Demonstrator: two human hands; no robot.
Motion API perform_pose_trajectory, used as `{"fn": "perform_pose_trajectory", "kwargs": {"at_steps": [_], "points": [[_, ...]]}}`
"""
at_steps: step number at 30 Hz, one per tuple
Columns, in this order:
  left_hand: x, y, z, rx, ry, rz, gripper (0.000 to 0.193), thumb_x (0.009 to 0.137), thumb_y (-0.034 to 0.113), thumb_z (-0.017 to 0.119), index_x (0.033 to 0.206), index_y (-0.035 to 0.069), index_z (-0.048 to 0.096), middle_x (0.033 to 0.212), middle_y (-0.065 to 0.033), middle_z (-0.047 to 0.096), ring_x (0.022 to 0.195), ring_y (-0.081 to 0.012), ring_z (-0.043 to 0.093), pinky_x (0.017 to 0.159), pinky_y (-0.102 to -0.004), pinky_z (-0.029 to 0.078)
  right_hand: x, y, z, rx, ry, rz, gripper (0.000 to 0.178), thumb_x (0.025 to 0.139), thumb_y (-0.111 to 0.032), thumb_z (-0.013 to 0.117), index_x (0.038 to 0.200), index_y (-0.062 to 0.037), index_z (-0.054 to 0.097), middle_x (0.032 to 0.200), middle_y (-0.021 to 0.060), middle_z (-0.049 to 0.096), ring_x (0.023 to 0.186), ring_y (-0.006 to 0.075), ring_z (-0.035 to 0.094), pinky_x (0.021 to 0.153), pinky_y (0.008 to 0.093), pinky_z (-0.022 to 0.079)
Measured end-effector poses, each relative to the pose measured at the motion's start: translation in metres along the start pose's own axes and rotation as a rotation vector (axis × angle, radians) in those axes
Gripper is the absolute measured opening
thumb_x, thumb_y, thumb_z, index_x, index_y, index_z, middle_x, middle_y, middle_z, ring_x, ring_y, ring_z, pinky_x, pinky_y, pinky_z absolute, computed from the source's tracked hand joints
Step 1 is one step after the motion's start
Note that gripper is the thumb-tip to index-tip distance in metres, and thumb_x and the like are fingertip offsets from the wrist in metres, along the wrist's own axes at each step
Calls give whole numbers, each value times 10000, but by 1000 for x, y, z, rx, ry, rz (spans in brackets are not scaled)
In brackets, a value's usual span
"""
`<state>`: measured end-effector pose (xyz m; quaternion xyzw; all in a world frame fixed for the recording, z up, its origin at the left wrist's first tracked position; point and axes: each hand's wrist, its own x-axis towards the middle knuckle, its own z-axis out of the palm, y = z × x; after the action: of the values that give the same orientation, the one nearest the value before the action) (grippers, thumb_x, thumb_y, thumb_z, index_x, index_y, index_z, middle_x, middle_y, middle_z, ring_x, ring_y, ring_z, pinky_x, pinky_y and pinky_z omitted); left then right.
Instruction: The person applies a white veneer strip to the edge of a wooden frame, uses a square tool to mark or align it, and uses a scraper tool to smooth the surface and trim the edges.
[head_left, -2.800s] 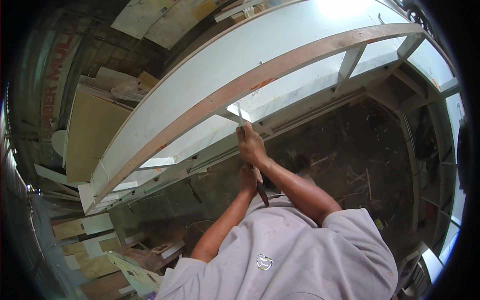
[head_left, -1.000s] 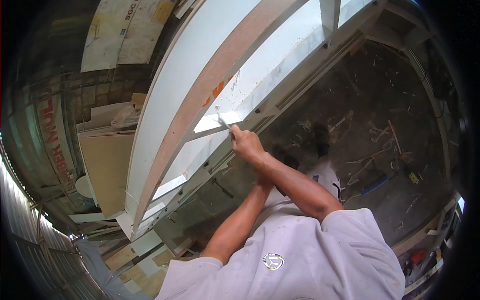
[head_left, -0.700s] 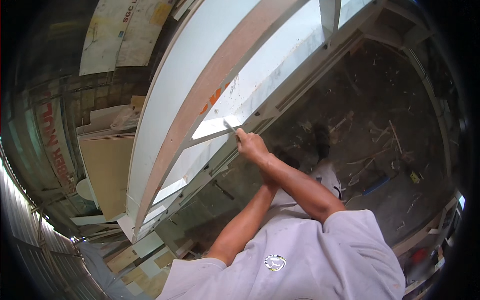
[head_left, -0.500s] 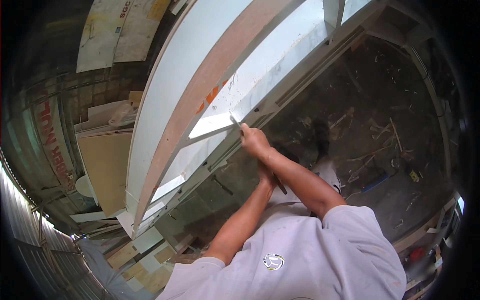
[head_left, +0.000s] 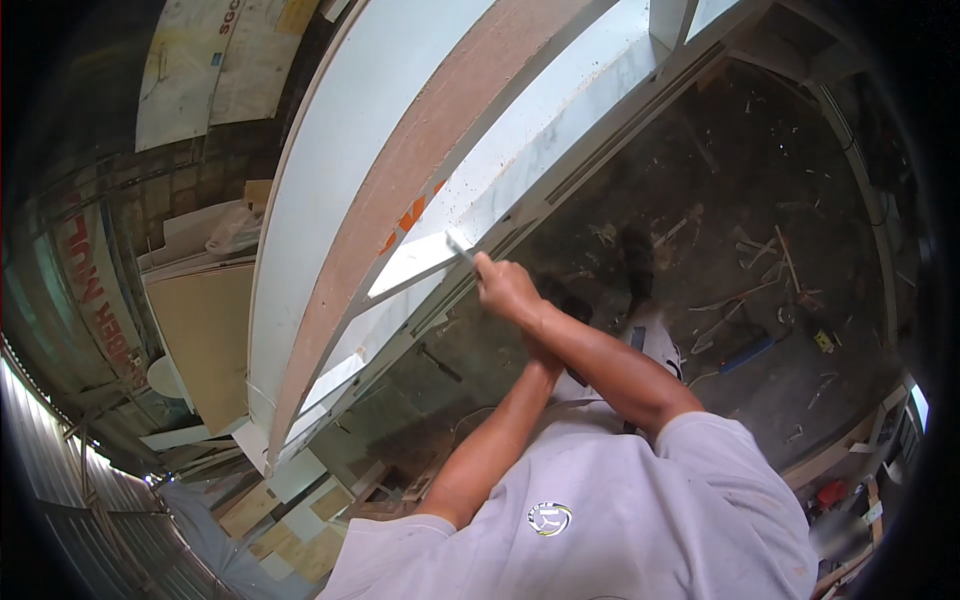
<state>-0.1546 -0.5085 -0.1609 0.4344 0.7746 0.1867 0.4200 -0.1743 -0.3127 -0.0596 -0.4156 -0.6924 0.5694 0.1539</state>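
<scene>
Head view: slim tool [head_left: 460,246], pale at its exposed end, at the framework's near long edge, tip over a bright white crosspiece [head_left: 408,266]; contact there cannot be told. Right hand [head_left: 508,288] has its fingers clamped round the tool. Left hand [head_left: 538,347] mostly hidden under the right wrist, forearms crossing; cannot tell whether its fingers are together, apart or gripping.

Framework: pinkish-brown strip [head_left: 402,180] along its length, white panel [head_left: 345,150] on the far side, orange marking [head_left: 408,222] on the inner face just beyond the crosspiece. Edges look bowed.

Floor [head_left: 720,185], dark and dusty, on the near side. Dark hammer-like tool [head_left: 440,362] lying near the framework's near edge, left of the hands. Farther right: pale scraps [head_left: 757,248], blue object [head_left: 748,362], small yellow object [head_left: 824,342]. Tan board [head_left: 203,345] upright beyond the framework's far edge.
</scene>
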Motion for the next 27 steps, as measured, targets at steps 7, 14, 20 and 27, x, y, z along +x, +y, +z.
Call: {"fn": "perform_pose_trajectory", "kwargs": {"at_steps": [7, 14, 20, 27], "points": [[11, 10, 0, -683, 47, -405, 293, 1027, 354, 526, 1189, 112, 554, 1087, -40, 605, 949, -182, 587, 836, -387, 495, -2, 9, -8, -17, -9, 59, 164, 932, -187, 572, 1005, -42, 549, 754, 277, 658, 748, 492, 644, 691, 602, 496], [16, 135, -104, 44, 161, -434, 365, 955, 277, 614, 1231, 45, 551, 1188, -147, 578, 974, -299, 640, 803, -435, 533, -5, 3, -43, 241, 70, 169, 297, 991, -317, 538, 1004, -23, 576, 866, 297, 667, 879, 508, 640, 768, 589, 479], [5, 267, -250, 1268, 288, 280, 412, 849, 125, 659, 1229, -18, 588, 1206, -180, 612, 932, -295, 673, 687, -408, 559, -18, -3, -131, 290, 45, 222, 344, 1006, -356, 537, 1027, -21, 608, 820, 247, 654, 828, 457, 636, 727, 509, 470], [6, 312, -315, 1808, -9, 353, 304, 814, 56, 654, 1104, -20, 706, 995, -116, 714, 710, -193, 712, 597, -357, 561, -49, -13, -175, 291, 69, 144, 336, 1004, -339, 535, 1015, -13, 618, 802, 234, 644, 796, 437, 631, 715, 495, 467]]}}
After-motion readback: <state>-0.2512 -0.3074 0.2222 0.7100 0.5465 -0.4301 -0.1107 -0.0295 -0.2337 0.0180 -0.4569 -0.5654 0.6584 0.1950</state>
